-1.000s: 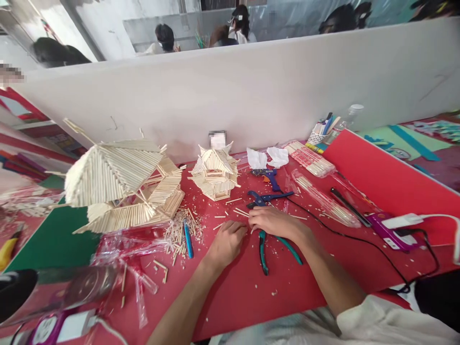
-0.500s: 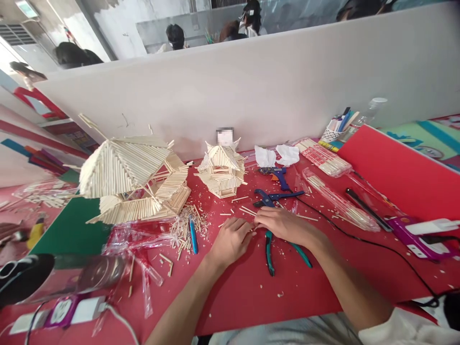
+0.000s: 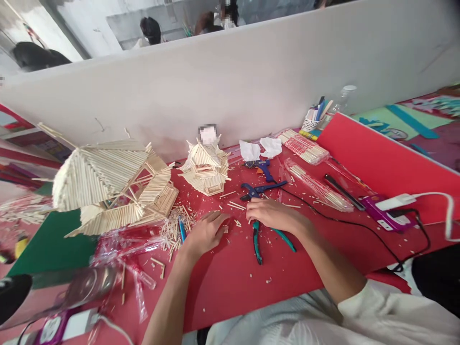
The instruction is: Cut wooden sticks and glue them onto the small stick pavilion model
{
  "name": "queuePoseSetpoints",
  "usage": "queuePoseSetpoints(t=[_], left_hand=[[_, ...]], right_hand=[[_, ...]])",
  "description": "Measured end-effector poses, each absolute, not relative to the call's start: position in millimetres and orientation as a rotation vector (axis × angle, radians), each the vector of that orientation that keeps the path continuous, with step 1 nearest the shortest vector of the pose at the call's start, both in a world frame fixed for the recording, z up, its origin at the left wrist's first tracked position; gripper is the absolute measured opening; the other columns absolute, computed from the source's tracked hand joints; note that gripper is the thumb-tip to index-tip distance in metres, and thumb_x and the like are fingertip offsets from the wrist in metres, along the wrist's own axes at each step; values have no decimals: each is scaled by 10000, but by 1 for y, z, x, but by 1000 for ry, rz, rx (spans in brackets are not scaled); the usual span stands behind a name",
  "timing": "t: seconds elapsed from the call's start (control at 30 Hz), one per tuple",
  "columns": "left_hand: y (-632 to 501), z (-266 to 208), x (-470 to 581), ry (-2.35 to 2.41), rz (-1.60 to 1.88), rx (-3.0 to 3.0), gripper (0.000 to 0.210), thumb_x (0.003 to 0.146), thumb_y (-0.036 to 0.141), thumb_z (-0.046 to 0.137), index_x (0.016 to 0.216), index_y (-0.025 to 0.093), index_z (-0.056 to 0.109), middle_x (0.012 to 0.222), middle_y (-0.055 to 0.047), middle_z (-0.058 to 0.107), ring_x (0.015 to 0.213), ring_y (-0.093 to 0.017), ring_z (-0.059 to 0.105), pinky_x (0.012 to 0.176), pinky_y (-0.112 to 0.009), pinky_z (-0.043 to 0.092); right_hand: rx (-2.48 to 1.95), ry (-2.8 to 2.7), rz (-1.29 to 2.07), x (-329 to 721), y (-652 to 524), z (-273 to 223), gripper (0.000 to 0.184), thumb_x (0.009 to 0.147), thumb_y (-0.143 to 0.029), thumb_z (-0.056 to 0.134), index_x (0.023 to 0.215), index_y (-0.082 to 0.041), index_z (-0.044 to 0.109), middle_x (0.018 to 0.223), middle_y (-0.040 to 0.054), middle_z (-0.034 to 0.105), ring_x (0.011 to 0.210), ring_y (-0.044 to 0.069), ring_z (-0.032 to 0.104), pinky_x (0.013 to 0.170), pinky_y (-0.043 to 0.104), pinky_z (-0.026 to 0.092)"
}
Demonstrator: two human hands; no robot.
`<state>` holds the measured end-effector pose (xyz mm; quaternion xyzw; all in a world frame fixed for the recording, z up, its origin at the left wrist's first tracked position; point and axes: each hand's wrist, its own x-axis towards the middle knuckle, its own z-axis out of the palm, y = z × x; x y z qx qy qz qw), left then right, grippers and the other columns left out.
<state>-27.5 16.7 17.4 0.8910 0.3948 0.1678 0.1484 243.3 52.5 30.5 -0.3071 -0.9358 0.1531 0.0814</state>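
Observation:
My left hand (image 3: pixel 207 232) lies low over the red table with its fingers stretched and the thumb apart; a small pale stick bit shows beside its fingertips. My right hand (image 3: pixel 273 213) has its fingers curled down together, and a tiny pale tip peeks out below them; what they grip is mostly hidden. Between the hands lie short stick pieces (image 3: pixel 237 223). Green-handled pliers (image 3: pixel 256 243) rest under my right hand, their head covered. Just beyond it sits a blue cutter (image 3: pixel 253 190), with loose thin sticks (image 3: pixel 236 205) to its left.
A large stick pavilion (image 3: pixel 108 177) stands left, a smaller stick pavilion (image 3: pixel 206 172) at the back. A blue glue gun (image 3: pixel 264 167), bagged sticks (image 3: pixel 319 187) and a purple power strip (image 3: pixel 386 213) lie right. Stick offcuts surround a blue pen (image 3: pixel 182 229). A pale partition (image 3: pixel 223 91) rises behind.
My hands have moved apart, the left one drawing away leftward from the right. Short stick pieces now show between them. The whole view has swung to the right.

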Motion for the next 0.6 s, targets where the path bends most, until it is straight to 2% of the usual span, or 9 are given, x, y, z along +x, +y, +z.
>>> queuePoseSetpoints(t=[0.13, 0.23, 0.47, 0.6], left_hand=[[18, 21, -41, 1106, 389, 2594, 451, 915, 287, 645, 1354, 247, 550, 1234, -104, 674, 1146, -256, 639, 984, -432, 529], [17, 22, -42, 1100, 345, 2618, 475, 882, 297, 692, 1337, 246, 567, 1240, -113, 673, 1155, -275, 630, 981, -446, 528], [15, 17, -29, 1070, 319, 2650, 292, 933, 176, 568, 1216, 218, 624, 1071, -84, 711, 1038, -244, 664, 960, -399, 515], [14, 13, -29, 1065, 347, 2615, 260, 942, 178, 558, 1187, 230, 629, 1030, -67, 704, 991, -225, 668, 925, -360, 520]], right_hand=[[-952, -2806, 449, 242, 52, 33, 251, 919, -24, 576, 863, -199, 747, 917, 45, 678, 889, 184, 580, 689, 273, 411], [-915, -2759, 425, 240, 51, 33, 245, 934, -42, 571, 940, -203, 756, 956, 50, 685, 912, 180, 596, 705, 271, 428], [-852, -2671, 340, 227, 43, 27, 186, 1000, -169, 542, 944, -182, 719, 923, 48, 692, 891, 184, 613, 762, 293, 462], [-792, -2665, 329, 223, 40, 24, 197, 1016, -203, 520, 953, -188, 706, 921, 44, 694, 876, 190, 609, 785, 311, 473]])
